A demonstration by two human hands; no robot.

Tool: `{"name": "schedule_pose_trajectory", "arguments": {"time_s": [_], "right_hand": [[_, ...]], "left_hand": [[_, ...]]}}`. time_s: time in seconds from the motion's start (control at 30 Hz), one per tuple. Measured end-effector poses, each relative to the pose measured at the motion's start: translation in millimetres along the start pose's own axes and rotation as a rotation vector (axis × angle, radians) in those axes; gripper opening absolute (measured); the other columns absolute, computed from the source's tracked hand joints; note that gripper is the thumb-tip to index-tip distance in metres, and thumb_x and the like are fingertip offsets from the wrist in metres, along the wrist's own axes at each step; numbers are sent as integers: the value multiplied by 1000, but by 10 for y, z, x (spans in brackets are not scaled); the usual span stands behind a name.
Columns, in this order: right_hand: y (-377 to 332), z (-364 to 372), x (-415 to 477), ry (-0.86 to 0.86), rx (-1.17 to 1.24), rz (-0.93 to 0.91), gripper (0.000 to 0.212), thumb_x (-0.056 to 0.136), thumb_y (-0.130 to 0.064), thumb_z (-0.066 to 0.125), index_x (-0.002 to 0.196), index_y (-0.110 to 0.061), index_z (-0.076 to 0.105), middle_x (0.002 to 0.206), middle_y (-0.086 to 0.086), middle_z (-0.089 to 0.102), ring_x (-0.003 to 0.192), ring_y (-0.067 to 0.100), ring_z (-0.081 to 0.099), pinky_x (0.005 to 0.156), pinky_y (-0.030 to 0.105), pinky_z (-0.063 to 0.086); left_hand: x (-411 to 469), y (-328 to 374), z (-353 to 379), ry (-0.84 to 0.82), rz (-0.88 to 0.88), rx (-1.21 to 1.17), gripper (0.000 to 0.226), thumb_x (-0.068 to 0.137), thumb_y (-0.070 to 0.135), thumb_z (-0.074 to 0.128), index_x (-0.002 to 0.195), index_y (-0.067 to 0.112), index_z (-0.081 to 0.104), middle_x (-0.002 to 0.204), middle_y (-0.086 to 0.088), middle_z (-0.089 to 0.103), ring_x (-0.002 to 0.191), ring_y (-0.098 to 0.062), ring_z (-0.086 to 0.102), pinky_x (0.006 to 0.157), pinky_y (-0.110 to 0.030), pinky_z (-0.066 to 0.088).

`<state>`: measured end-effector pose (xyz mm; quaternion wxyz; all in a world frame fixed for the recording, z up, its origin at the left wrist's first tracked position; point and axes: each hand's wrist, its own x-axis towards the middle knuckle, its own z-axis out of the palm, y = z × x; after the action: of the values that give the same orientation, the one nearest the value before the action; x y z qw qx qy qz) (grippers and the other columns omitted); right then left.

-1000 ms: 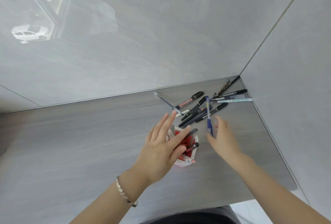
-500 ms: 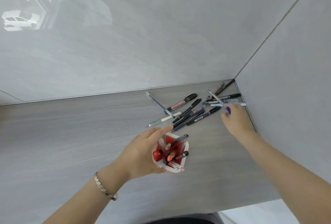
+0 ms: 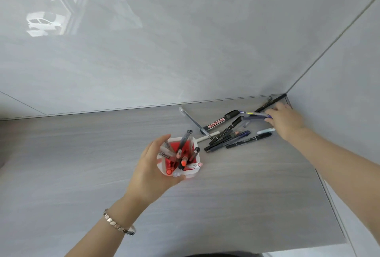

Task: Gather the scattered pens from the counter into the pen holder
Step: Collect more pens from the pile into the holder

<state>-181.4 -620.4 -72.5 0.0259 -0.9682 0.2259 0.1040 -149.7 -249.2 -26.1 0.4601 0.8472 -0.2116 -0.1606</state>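
A white pen holder (image 3: 194, 171) with a red inside stands on the grey counter (image 3: 82, 164) and holds several pens. My left hand (image 3: 152, 172) grips it from the left side. Scattered pens lie to its right: a whiteboard marker (image 3: 220, 122), a clear pen (image 3: 194, 122), a pile of dark pens (image 3: 228, 140) and a pale blue pen (image 3: 265, 131). My right hand (image 3: 285, 120) is at the far right corner, closed on a blue pen (image 3: 254, 114) that points left. A black pen (image 3: 270, 103) lies by the wall just beyond its fingers.
Glossy grey walls close the counter at the back and on the right and meet at the corner (image 3: 286, 94). The counter's front edge (image 3: 267, 251) runs along the bottom right. A metal bracelet (image 3: 118, 225) is on my left wrist.
My right hand has carried the blue pen from beside the holder to the far right corner. My left hand has closed around the holder's side.
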Motion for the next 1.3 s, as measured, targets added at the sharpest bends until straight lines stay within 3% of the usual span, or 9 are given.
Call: {"name": "schedule_pose_trajectory", "arguments": {"time_s": [0.13, 0.3, 0.47, 0.7, 0.87, 1.0, 1.1, 1.17, 1.3], "right_hand": [[-395, -335, -313, 162, 100, -184, 20, 91, -27, 51, 99, -12, 62, 82, 12, 60, 90, 34, 49, 70, 35, 37], [-1025, -885, -1014, -232, 396, -379, 14, 93, -36, 46, 81, -29, 48, 61, -4, 47, 59, 14, 45, 55, 32, 33], [-1421, -1307, -1290, -345, 214, -441, 36, 97, -39, 28, 64, -26, 36, 57, -5, 40, 52, 7, 37, 49, 25, 28], [-1955, -1269, -1191, -328, -119, -456, 25, 97, -21, 38, 109, -10, 57, 113, 13, 61, 103, 33, 58, 70, 32, 35], [-2228, -916, -1125, -128, 266, -386, 18, 92, -15, 46, 97, -7, 61, 102, 11, 51, 93, 31, 59, 67, 32, 40], [-2121, -473, -1246, 224, 481, -465, 30, 91, -18, 39, 100, -7, 66, 106, 9, 66, 103, 21, 50, 89, 33, 46], [-2054, -302, -1363, 101, 479, -548, 51, 97, -40, 18, 134, -14, 43, 148, -2, 36, 139, 14, 20, 115, 35, 22], [-1972, -371, -1290, -25, 673, -513, 57, 92, -46, 18, 137, -19, 39, 146, -15, 23, 140, 5, 9, 117, 30, 6], [-1716, -518, -734, 161, 954, -64, 28, 94, -20, 44, 117, -14, 58, 111, -3, 64, 97, 9, 53, 92, 30, 43]], "left_hand": [[-54, -39, -33, -9, -24, -15, 90, 45, 30, 88, 117, 44, 35, 112, 18, 51, 105, 15, 44, 84, -11, 37], [-127, -65, -28, 14, -66, -65, 86, 42, 47, 80, 117, 47, 37, 113, 14, 54, 108, 7, 48, 87, -15, 41], [-120, -72, -47, -43, -83, -39, 104, 52, 15, 88, 128, 43, 23, 121, 6, 47, 116, -13, 49, 99, -31, 42], [-119, 11, -91, -94, -106, 22, 102, 55, 17, 85, 135, 28, 23, 125, 5, 42, 107, -9, 50, 85, -20, 40], [-114, 87, -120, -82, -110, 67, 99, 55, 16, 85, 133, 27, 25, 120, 17, 35, 101, -2, 46, 67, -3, 37], [-117, 54, -111, -77, -108, 59, 97, 53, 21, 86, 131, 25, 28, 120, 15, 36, 106, -6, 48, 72, -5, 36], [-115, 49, -116, -69, -102, 65, 96, 52, 22, 87, 129, 26, 29, 118, 18, 38, 105, -5, 49, 71, -5, 37], [-107, 68, -129, -73, -111, 60, 95, 53, 23, 86, 129, 27, 30, 115, 20, 37, 104, -3, 48, 71, -11, 41], [-92, 121, -154, -95, -145, 79, 92, 55, 22, 85, 129, 28, 29, 118, 17, 35, 100, -5, 46, 79, -25, 43]]}}
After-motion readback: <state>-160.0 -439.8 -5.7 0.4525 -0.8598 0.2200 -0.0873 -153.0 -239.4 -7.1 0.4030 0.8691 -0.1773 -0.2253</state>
